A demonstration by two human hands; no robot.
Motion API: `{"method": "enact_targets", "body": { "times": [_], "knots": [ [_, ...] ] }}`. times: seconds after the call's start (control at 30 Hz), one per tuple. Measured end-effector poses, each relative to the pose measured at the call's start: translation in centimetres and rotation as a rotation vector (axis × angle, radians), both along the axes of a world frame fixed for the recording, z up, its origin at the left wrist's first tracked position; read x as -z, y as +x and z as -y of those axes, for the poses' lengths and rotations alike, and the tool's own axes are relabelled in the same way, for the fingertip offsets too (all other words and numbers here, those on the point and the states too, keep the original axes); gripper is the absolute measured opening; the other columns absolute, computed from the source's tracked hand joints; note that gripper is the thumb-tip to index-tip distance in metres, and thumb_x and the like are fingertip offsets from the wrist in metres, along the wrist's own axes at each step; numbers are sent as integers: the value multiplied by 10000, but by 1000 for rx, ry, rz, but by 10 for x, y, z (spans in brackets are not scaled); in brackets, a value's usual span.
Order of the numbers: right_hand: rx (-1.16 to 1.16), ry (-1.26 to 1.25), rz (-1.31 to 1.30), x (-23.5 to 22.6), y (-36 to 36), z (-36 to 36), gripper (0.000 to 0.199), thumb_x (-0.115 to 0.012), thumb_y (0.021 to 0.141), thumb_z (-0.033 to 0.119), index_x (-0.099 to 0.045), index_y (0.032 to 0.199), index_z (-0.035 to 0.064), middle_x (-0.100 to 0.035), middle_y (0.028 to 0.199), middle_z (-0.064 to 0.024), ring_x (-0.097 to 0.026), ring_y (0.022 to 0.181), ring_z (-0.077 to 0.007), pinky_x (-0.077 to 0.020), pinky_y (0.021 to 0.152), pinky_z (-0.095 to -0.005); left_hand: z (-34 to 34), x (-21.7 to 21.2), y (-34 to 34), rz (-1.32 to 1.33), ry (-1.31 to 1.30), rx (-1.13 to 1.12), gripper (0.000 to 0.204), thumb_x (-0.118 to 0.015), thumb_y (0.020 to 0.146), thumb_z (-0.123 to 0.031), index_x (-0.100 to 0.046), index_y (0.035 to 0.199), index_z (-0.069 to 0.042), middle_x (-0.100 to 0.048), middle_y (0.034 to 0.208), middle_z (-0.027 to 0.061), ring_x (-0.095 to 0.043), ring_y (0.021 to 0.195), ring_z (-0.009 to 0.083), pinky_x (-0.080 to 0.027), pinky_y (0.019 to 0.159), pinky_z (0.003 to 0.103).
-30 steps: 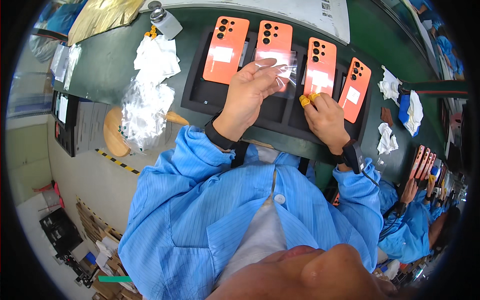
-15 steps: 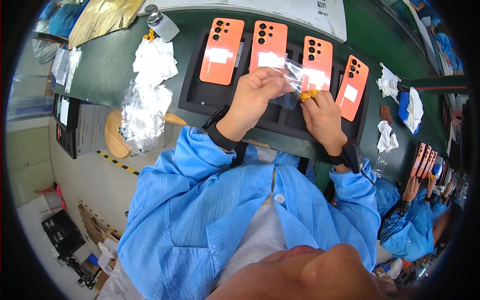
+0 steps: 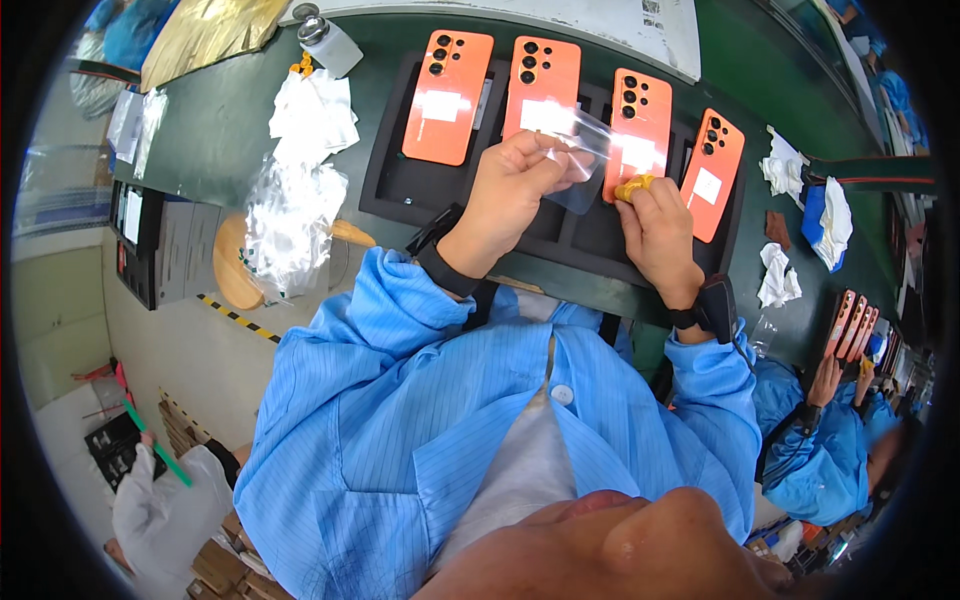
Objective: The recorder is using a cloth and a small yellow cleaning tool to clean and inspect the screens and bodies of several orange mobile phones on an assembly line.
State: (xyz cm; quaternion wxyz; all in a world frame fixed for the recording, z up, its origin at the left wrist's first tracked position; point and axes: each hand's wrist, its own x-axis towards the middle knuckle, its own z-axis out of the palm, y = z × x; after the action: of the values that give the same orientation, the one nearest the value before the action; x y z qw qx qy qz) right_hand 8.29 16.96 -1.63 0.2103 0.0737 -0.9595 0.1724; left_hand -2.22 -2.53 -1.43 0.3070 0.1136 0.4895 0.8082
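Between thumb and fingers my left hand (image 3: 515, 185) pinches a clear plastic bag (image 3: 592, 165), which sticks out to the right over the gap between two phones. My right hand (image 3: 655, 225) is closed, with yellow finger cots (image 3: 634, 188) on its fingertips, just at the lower end of an orange phone (image 3: 640, 115). Whether anything is between those fingertips is hidden. To the left lie two more orange phones (image 3: 447, 85) (image 3: 540, 75), and to the right another orange phone (image 3: 710, 185). All lie camera side up, with white labels, in a black foam tray (image 3: 400, 190).
Left of the tray lie white wipes (image 3: 312, 115) and crumpled clear bags (image 3: 290, 225), below a pump bottle (image 3: 330, 45). On the right are crumpled white cloths (image 3: 775, 275) and a blue item (image 3: 812, 215). A co-worker (image 3: 815, 440) handles phones farther right. Someone in white (image 3: 165, 500) stands lower left.
My right fingers have shifted slightly right along the phone's lower end. My left hand keeps its grip on the bag. A person in white carrying a green stick has appeared lower left.
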Motion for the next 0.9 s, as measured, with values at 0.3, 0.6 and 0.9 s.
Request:
{"method": "enact_targets", "body": {
  "times": [0.3, 0.6, 0.9],
  "knots": [
    [-92, 157, 84, -1, -6, 5, 218, -669, 766, 12, -632, 981, -5, -558, 929, -142, -570, 912, -326, -499, 798, -416, 0, 3, -1, -10, -7, 12, 212, -575, 1000, -80, -621, 1194, -8, -703, 1149, 163, -695, 1031, 224, -544, 946, 349],
    [-66, 94, 10, 7, -6, 2, 135, -670, 799, 26, -610, 918, 9, -562, 875, -131, -579, 848, -312, -501, 724, -418, -3, 1, 3, -115, 34, 4, 178, -567, 1001, -60, -639, 1148, 9, -714, 1102, 142, -692, 1005, 207, -535, 937, 327],
    [178, -624, 235, 10, -14, -31, 109, -575, 966, 72, -571, 965, -37, -632, 884, -156, -631, 739, -268, -500, 687, -350, -16, -8, 24, -984, -535, 188, 122, -623, 937, -85, -661, 1017, -1, -700, 1050, 159, -685, 969, 316, -541, 869, 362]
  ]
}}
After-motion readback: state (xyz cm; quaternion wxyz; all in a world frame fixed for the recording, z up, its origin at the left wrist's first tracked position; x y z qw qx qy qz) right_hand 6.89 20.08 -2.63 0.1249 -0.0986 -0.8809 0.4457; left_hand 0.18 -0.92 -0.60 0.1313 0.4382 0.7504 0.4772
